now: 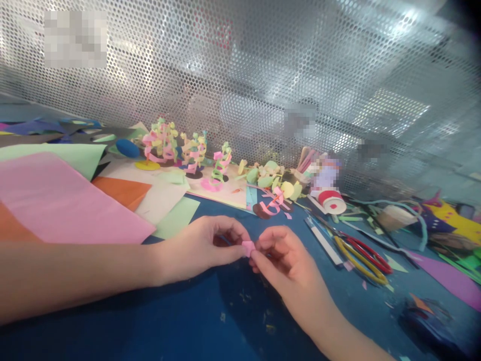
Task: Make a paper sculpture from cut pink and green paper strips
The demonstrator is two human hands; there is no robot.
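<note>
A small pink paper piece (248, 248) is held between both hands above the blue table (180, 321). My left hand (210, 243) pinches its left side between thumb and fingers. From the right, my right hand (285, 260) grips the same piece with its thumb and fingertips, the other fingers curled. Just beyond the hands stands a pink paper curl (276, 203) on a dark brown disc (262, 211). Farther back, several curled paper figures (194, 153) stand on round bases.
Large pink (75, 200) and green sheets lie at the left. Yellow-handled scissors (361, 263), red-handled scissors (366, 250) and a white stick (325, 241) lie at the right, with a red-and-white roll (330, 201) behind. A perforated metal screen (240, 75) borders the back.
</note>
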